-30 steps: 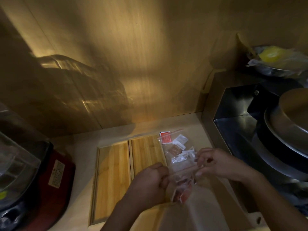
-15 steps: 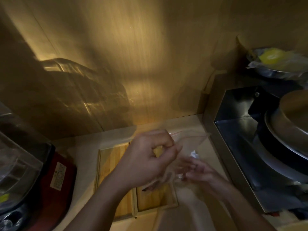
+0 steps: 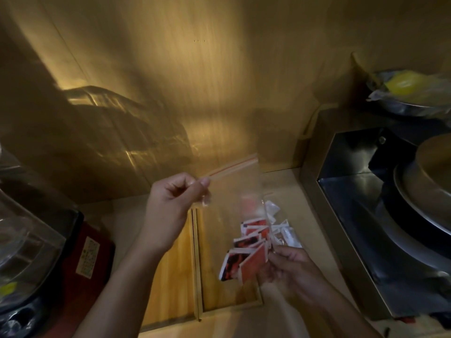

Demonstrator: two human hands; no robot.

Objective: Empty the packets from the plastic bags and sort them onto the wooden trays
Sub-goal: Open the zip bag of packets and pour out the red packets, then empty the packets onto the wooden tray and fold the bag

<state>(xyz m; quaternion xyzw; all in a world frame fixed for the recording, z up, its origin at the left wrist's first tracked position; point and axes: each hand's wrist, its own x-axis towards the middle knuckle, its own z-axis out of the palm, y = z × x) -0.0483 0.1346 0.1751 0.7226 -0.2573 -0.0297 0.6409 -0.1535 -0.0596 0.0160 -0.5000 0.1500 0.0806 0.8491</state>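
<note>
My left hand [image 3: 173,206] pinches the corner of a clear zip bag [image 3: 234,186] with a red seal strip and holds it up above the trays. My right hand [image 3: 290,269] holds a fan of red packets [image 3: 246,252] over the right wooden tray [image 3: 214,276]. The left wooden tray [image 3: 173,276] lies beside it, partly under my left forearm. Small white packets [image 3: 280,228] lie in another clear bag on the counter just right of the trays, behind my right hand.
A red and black appliance with a clear lid [image 3: 36,252] stands at the left. A steel counter unit [image 3: 366,228] with stacked metal pans [image 3: 427,191] sits to the right. A bowl with a yellow item in plastic [image 3: 410,91] is at the far right. A wooden wall is behind.
My left hand has lifted the bag higher and left. My right hand has come out from the bag with the red packets, now held over the right tray. The view shifted slightly.
</note>
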